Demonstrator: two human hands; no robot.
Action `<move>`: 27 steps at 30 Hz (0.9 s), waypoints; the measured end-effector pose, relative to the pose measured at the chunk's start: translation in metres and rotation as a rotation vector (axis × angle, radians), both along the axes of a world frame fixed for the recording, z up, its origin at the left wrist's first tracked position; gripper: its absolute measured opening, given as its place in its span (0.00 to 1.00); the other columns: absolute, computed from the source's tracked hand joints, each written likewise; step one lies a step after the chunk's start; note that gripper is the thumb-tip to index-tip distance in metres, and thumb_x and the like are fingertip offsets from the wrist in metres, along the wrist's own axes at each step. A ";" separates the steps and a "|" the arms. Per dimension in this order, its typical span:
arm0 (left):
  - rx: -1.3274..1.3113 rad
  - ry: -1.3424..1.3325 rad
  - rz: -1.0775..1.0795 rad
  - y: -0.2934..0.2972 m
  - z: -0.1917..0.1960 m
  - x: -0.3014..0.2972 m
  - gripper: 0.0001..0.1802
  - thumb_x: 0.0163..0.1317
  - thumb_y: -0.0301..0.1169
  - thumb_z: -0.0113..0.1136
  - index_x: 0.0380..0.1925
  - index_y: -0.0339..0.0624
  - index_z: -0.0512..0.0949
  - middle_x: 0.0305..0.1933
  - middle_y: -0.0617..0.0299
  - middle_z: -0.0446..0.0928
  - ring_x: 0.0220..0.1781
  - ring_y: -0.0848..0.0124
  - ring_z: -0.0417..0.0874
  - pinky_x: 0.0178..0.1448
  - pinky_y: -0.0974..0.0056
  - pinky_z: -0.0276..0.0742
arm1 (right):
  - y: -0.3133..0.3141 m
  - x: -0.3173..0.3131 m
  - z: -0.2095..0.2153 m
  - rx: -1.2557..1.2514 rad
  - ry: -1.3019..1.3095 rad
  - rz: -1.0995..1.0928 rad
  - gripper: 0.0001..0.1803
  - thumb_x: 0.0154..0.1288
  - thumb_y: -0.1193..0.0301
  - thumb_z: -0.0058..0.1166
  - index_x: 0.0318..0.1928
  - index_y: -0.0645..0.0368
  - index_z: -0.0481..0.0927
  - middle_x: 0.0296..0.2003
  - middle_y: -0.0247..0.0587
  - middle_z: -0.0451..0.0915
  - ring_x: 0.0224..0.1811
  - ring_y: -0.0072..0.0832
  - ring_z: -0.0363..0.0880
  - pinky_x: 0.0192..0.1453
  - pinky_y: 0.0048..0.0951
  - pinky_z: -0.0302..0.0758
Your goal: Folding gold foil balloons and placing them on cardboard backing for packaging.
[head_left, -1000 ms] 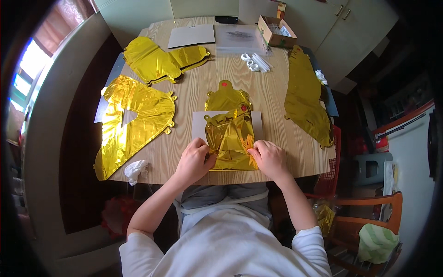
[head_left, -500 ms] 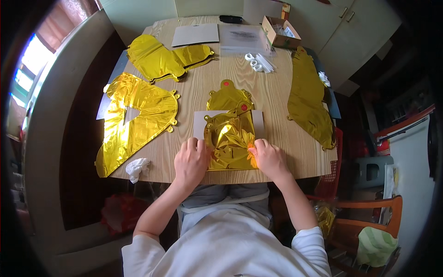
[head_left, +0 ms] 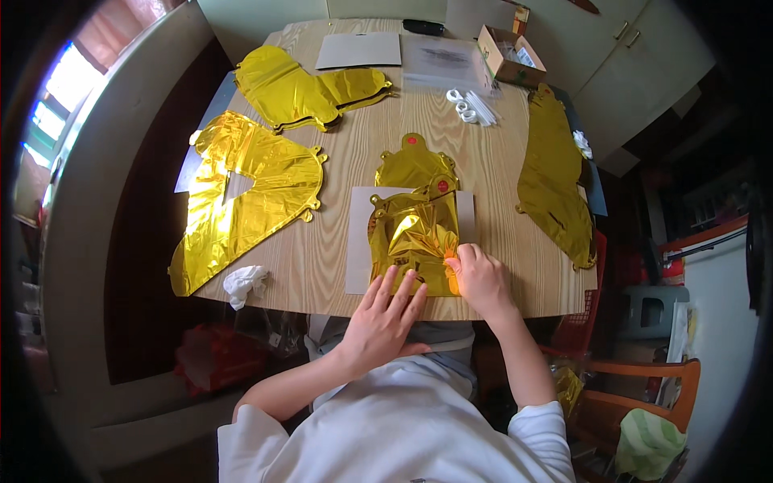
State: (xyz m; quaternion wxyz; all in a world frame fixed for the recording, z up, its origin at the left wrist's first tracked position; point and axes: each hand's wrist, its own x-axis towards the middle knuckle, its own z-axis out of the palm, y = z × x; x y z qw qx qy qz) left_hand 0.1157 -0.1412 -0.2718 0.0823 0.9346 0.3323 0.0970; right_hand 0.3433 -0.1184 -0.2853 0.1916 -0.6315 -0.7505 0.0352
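Observation:
In front of me a flat, shiny gold foil balloon (head_left: 412, 228) lies folded on a white sheet (head_left: 359, 241). Its rounded far end, with a red dot, pokes out beyond the fold, and a second red dot shows on the folded part. Creases run across the foil to its right edge. There my right hand (head_left: 485, 282) is closed, pinching the gathered edge, which glows orange. My left hand (head_left: 382, 322) is open, fingers spread, with the fingertips at the near edge of the foil.
More flat gold foil balloons lie at the left (head_left: 282, 181), far left (head_left: 282, 88) and right (head_left: 547, 177). Crumpled white tissue (head_left: 244, 285) sits near the front edge. Farther back are white ribbon rolls (head_left: 461, 106), thin white sticks (head_left: 482, 109), a plastic bag (head_left: 439, 64) and a cardboard box (head_left: 515, 71).
My left hand has let go of the left edge of the foil, moved right and nearer me, and spread its fingers. The right hand keeps its pinch. The whole view has shifted slightly.

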 end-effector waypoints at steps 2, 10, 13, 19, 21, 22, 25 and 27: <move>0.009 0.026 0.005 0.003 0.002 -0.006 0.54 0.53 0.70 0.56 0.70 0.42 0.62 0.73 0.43 0.60 0.75 0.40 0.55 0.77 0.42 0.51 | -0.001 0.000 0.000 0.002 0.032 0.001 0.12 0.69 0.64 0.55 0.37 0.59 0.69 0.31 0.46 0.76 0.30 0.49 0.80 0.31 0.45 0.77; 0.014 0.066 0.042 0.005 0.001 -0.016 0.53 0.51 0.71 0.56 0.71 0.50 0.62 0.72 0.32 0.56 0.74 0.32 0.53 0.76 0.38 0.50 | -0.001 -0.002 0.002 0.022 -0.017 -0.035 0.15 0.68 0.62 0.56 0.45 0.59 0.69 0.31 0.45 0.77 0.31 0.46 0.82 0.30 0.42 0.79; 0.006 0.078 0.044 0.004 0.002 -0.016 0.53 0.50 0.72 0.57 0.71 0.53 0.61 0.72 0.31 0.55 0.74 0.31 0.52 0.76 0.37 0.49 | 0.001 -0.004 0.004 0.059 -0.030 -0.060 0.18 0.68 0.64 0.56 0.51 0.60 0.67 0.33 0.47 0.77 0.31 0.47 0.82 0.30 0.42 0.80; -0.009 0.076 0.041 0.005 0.001 -0.015 0.53 0.49 0.72 0.58 0.72 0.58 0.61 0.73 0.32 0.53 0.75 0.31 0.50 0.76 0.37 0.48 | -0.006 0.004 0.010 0.061 0.130 -0.039 0.17 0.67 0.67 0.56 0.52 0.62 0.72 0.40 0.45 0.79 0.37 0.46 0.82 0.39 0.45 0.79; -0.009 0.076 0.040 0.006 0.002 -0.015 0.54 0.48 0.72 0.58 0.72 0.58 0.61 0.73 0.32 0.53 0.75 0.31 0.50 0.76 0.37 0.48 | -0.018 0.003 0.014 0.139 0.110 0.018 0.16 0.66 0.67 0.57 0.51 0.61 0.76 0.43 0.42 0.80 0.43 0.42 0.81 0.47 0.46 0.78; -0.012 0.080 0.046 0.005 0.002 -0.015 0.54 0.48 0.72 0.59 0.72 0.58 0.61 0.73 0.32 0.52 0.75 0.31 0.50 0.76 0.37 0.49 | -0.028 -0.001 0.019 0.190 0.035 0.086 0.16 0.65 0.67 0.58 0.50 0.61 0.78 0.45 0.41 0.80 0.47 0.41 0.80 0.51 0.46 0.77; -0.008 0.078 0.053 0.004 0.001 -0.016 0.54 0.47 0.72 0.59 0.72 0.58 0.61 0.74 0.32 0.52 0.75 0.32 0.50 0.76 0.37 0.49 | -0.053 -0.017 0.024 0.216 -0.072 0.246 0.17 0.62 0.66 0.60 0.49 0.61 0.82 0.51 0.40 0.80 0.56 0.36 0.77 0.62 0.45 0.72; 0.000 0.088 0.054 0.005 0.000 -0.015 0.55 0.47 0.72 0.59 0.72 0.59 0.61 0.74 0.32 0.52 0.76 0.32 0.50 0.76 0.38 0.49 | -0.066 -0.024 0.017 0.137 -0.093 0.309 0.22 0.61 0.66 0.61 0.54 0.63 0.81 0.57 0.45 0.79 0.62 0.38 0.75 0.69 0.46 0.67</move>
